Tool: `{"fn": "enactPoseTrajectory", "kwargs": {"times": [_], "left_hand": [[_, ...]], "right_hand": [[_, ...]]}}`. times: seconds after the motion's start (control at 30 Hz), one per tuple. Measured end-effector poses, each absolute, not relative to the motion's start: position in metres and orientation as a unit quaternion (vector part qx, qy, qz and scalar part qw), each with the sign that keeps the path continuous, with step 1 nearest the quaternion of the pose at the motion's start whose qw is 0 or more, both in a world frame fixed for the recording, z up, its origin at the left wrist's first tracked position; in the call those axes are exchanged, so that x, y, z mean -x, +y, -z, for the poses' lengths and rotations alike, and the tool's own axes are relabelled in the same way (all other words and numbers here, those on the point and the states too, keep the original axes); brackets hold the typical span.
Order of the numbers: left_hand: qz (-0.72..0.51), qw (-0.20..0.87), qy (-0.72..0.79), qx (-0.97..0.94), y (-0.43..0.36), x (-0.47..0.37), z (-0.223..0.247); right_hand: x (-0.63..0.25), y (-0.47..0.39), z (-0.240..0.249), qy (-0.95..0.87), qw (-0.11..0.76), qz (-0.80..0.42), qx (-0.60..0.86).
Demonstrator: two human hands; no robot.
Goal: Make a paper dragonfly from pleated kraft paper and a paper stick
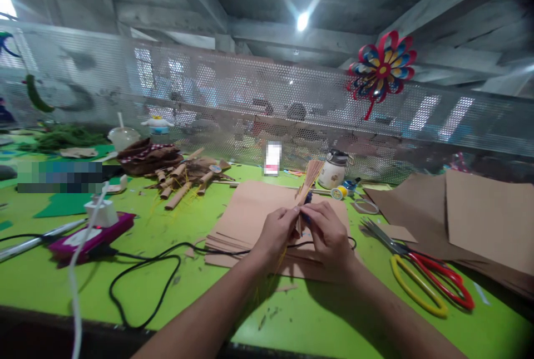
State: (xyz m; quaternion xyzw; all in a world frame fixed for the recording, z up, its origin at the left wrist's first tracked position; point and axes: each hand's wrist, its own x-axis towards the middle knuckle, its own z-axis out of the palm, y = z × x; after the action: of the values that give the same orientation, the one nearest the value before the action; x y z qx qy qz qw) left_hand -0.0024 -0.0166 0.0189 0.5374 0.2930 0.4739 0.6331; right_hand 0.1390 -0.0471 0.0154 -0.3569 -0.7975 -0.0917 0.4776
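Observation:
My left hand [277,232] is closed around the lower part of a pleated strip of brown paper [312,174], its top fanning out above my fingers. Against the same strip, my right hand [332,235] pinches close to the left fingertips. A small dark blue piece [308,199] shows between the hands; its kind is hard to make out. Yellow thread hangs beneath my left hand. Under both hands lies a stack of brown paper sheets [246,206]. Large scissors [417,275] with one yellow and one red handle rest to the right.
A purple power strip [94,236] and loose black cable [179,259] lie left. Behind are rolled paper tubes [178,196], a phone-like blurred rectangle [272,158], a jar [332,171] and a yellow thread spool [339,192]. More brown sheets [488,220] cover the right side.

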Motion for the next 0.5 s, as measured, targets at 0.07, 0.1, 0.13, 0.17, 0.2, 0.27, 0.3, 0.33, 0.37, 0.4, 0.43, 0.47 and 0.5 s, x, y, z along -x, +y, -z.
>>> {"fn": "enactPoseTrajectory", "kwargs": {"times": [0.07,0.1,0.13,0.17,0.2,0.27,0.3,0.33,0.37,0.4,0.43,0.47,0.5], "left_hand": [[-0.472,0.618,0.311,-0.546,-0.016,0.001,-0.018],[-0.471,0.608,0.324,-0.551,-0.016,0.001,-0.017],[-0.472,0.597,0.336,-0.556,-0.015,0.0,-0.016],[-0.474,0.585,0.347,-0.559,-0.015,0.0,-0.016],[-0.476,0.574,0.358,-0.562,-0.014,0.0,-0.015],[-0.477,0.557,0.373,-0.568,-0.013,0.0,-0.014],[-0.477,0.552,0.376,-0.571,-0.012,0.001,-0.014],[-0.477,0.547,0.378,-0.575,-0.012,0.001,-0.014],[-0.477,0.542,0.379,-0.579,-0.012,0.001,-0.014],[-0.477,0.537,0.379,-0.583,-0.011,0.001,-0.014],[-0.479,0.531,0.378,-0.588,-0.012,0.001,-0.013],[-0.481,0.525,0.375,-0.594,-0.012,0.001,-0.013],[-0.483,0.521,0.371,-0.598,-0.013,0.001,-0.013]], "right_hand": [[-0.139,-0.047,-0.017,-0.793,0.486,0.077,0.36],[-0.139,-0.047,-0.018,-0.788,0.492,0.071,0.362],[-0.138,-0.047,-0.018,-0.782,0.502,0.066,0.364],[-0.137,-0.047,-0.019,-0.772,0.514,0.061,0.369],[-0.135,-0.048,-0.02,-0.76,0.527,0.056,0.376],[-0.133,-0.048,-0.023,-0.734,0.549,0.044,0.397],[-0.131,-0.049,-0.024,-0.723,0.556,0.037,0.408],[-0.13,-0.049,-0.025,-0.714,0.561,0.029,0.419],[-0.129,-0.05,-0.025,-0.706,0.564,0.022,0.428],[-0.129,-0.05,-0.025,-0.7,0.567,0.015,0.434],[-0.128,-0.05,-0.025,-0.695,0.57,0.007,0.439],[-0.128,-0.05,-0.025,-0.688,0.574,-0.002,0.444],[-0.127,-0.049,-0.023,-0.681,0.579,-0.014,0.448]]}}
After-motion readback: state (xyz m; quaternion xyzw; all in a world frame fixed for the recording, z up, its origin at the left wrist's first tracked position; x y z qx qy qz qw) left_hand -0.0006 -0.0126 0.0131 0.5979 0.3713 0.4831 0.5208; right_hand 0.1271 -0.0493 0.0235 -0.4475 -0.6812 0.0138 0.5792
